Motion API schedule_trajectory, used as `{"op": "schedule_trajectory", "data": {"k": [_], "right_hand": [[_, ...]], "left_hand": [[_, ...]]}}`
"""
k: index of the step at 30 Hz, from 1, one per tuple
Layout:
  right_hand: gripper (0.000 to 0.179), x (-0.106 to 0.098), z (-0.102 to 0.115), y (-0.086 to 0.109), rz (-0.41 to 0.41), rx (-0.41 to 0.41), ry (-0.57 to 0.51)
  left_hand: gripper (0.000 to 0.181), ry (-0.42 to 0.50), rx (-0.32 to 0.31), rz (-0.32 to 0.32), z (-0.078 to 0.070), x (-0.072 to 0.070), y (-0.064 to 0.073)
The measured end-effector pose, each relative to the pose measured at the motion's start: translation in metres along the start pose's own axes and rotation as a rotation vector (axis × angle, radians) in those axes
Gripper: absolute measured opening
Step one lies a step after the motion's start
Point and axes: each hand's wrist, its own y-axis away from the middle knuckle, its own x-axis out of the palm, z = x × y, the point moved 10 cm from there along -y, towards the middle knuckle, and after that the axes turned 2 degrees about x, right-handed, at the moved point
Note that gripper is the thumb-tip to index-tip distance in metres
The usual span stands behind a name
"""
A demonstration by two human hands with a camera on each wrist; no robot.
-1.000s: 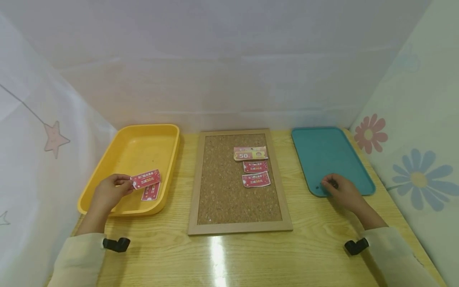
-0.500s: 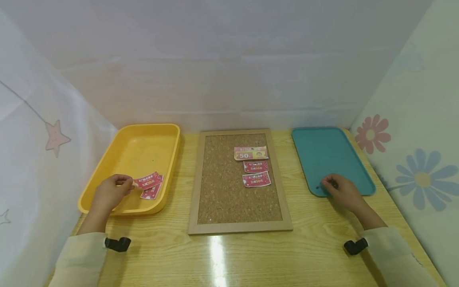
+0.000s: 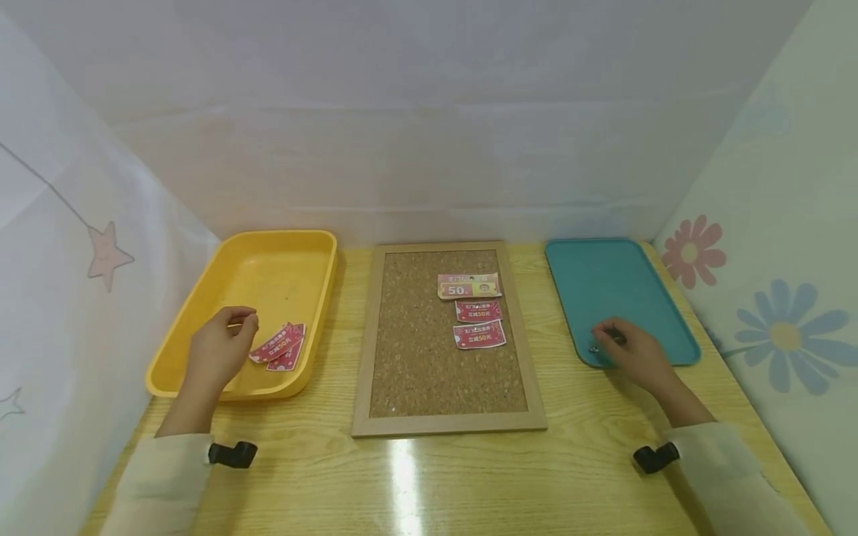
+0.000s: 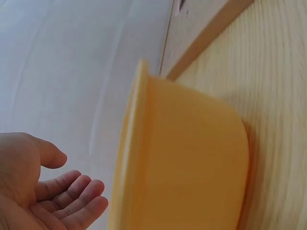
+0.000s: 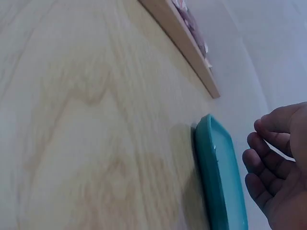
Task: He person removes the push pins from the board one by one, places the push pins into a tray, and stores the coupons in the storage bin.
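Note:
Over the near part of the yellow tub (image 3: 328, 298) is my left hand (image 3: 217, 346), its thumb apart from the loosely bent fingers and nothing held, as the left wrist view shows. Just right of it, two red paper coupons (image 3: 284, 348) lie overlapping in the tub. My right hand (image 3: 630, 351) hovers at the near left corner of the teal tray (image 3: 610, 275). Its fingers are loosely bent, thumb tip close to the index finger, and no object shows there in the right wrist view. Tiny shiny pieces (image 3: 593, 348) lie in the tray beside its fingertips.
Between the tub and the tray lies a wood-framed corkboard (image 3: 436, 372). Two red coupons (image 3: 479, 336) and a larger pink and yellow one (image 3: 468, 286) are on its right side. White cloth walls (image 3: 429, 149) stand behind and at both sides.
My left hand has let go of the red coupon, which dropped onto the other one in the tub, and drawn slightly up and away. My right hand has shifted slightly left over the tray corner.

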Motion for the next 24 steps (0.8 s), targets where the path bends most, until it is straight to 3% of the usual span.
{"op": "schedule_trajectory", "data": {"k": [4,11,24], "right_hand": [[0.028,0.0,0.014,-0.004,-0.025,-0.041,-0.042],[0.034,0.004,0.029,-0.011,-0.03,-0.077,-0.092],[0.045,0.023,0.053,-0.017,0.01,-0.105,-0.164]], "left_hand": [[0.054,0.081,0.084,-0.018,-0.029,0.008,-0.001],[0.051,0.229,0.214,0.018,-0.075,0.037,-0.003],[0.047,0.384,0.315,0.06,-0.121,0.075,0.009]]}}
